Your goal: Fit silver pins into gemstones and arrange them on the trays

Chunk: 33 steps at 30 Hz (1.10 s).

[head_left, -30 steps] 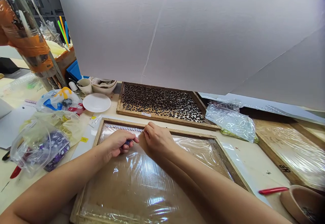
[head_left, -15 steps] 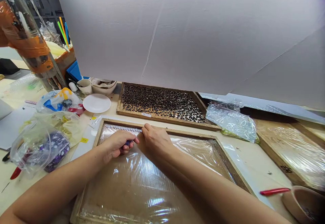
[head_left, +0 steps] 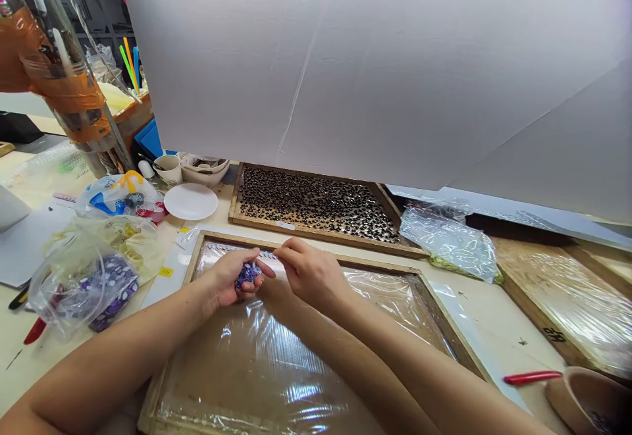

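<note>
My left hand (head_left: 228, 280), palm up with curled fingers, cups a small heap of shiny purple-blue flakes (head_left: 247, 274). Just to its right, my right hand (head_left: 312, 274) has thumb and forefinger pinched together; whatever they hold is too small to make out. Both hands are over a wooden frame (head_left: 378, 262) covered in clear plastic film (head_left: 276, 356). Along its far inner edge runs a row of small pale flakes (head_left: 224, 248), and the pinched fingertips are at this row's right end.
Behind lies another framed board (head_left: 316, 201) covered with small dark pieces. Plastic bags (head_left: 83, 290) and a white plate (head_left: 191, 201) are at left. To the right are a plastic packet (head_left: 449, 241), a film-wrapped board (head_left: 573, 290), a red-handled tool (head_left: 533, 378) and a bowl (head_left: 567, 395).
My left hand has opened a little, showing more of the purple flakes. My right hand has turned slightly and its fingertips have lifted from the row. The view has shifted slightly.
</note>
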### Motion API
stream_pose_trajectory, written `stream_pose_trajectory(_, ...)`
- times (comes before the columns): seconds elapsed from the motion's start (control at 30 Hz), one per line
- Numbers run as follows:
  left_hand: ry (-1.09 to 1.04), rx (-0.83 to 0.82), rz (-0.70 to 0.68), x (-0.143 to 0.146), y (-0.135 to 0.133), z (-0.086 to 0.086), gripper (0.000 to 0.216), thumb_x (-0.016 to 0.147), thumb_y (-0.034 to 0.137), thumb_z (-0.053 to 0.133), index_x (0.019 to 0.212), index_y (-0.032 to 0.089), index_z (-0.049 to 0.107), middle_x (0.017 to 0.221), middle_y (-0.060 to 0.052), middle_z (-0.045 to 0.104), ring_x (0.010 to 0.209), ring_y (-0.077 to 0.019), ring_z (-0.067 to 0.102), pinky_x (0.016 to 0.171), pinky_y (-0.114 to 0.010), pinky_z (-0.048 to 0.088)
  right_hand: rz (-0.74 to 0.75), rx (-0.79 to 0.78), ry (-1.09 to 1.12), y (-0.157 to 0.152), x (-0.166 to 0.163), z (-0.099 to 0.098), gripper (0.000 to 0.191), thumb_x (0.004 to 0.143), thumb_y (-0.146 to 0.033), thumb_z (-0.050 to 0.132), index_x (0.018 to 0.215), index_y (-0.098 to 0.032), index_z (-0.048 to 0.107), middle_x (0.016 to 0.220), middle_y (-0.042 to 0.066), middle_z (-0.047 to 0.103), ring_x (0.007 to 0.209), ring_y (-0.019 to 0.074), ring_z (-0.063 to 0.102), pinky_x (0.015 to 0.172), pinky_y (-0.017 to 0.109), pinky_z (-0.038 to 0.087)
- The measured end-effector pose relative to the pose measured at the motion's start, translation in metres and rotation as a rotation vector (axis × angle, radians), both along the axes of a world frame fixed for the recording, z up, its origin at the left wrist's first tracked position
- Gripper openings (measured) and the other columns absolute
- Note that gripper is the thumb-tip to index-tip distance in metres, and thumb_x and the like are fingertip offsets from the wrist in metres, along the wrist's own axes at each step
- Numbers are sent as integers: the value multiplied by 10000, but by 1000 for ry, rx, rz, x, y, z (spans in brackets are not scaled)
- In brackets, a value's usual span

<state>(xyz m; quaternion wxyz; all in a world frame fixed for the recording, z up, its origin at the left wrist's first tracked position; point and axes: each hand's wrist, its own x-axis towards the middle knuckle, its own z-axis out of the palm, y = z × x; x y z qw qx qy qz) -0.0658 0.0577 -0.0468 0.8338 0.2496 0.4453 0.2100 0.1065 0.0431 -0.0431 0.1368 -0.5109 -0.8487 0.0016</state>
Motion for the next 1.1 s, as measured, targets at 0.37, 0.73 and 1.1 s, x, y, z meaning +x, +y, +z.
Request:
stream_pose_trajectory(0.37, 31, -42, 4, 3, 0, 0, 466, 869, 528, 313, 675, 148, 501, 444, -24, 488, 293, -35, 303, 350, -144, 152, 157, -126, 274, -8, -18, 4, 203, 785, -158, 586, 928, -254, 693, 805, 17, 598, 710, 121, 530, 622, 224, 377)
stream_pose_trajectory(0.73, 45, 104, 13, 3, -2, -3, 151, 745, 270, 549, 672, 141, 518, 479, 31, 466, 334, -7, 262, 386, -159, 129, -101, -437, 598, 1, -15, 2, 40, 712, -139, 576, 691, -172, 583, 650, -12, 588, 588, 111, 505, 557, 228, 392)
stream_pose_trajectory(1.1, 102, 262, 54, 4, -5, -2, 178, 618, 244, 664, 587, 145, 519, 430, 82, 349, 374, -12, 214, 410, -205, 72, -2, -5, 195, -11, -12, -8, 159, 842, -181, 489, 764, -167, 627, 735, 34, 625, 664, 137, 538, 585, 239, 335)
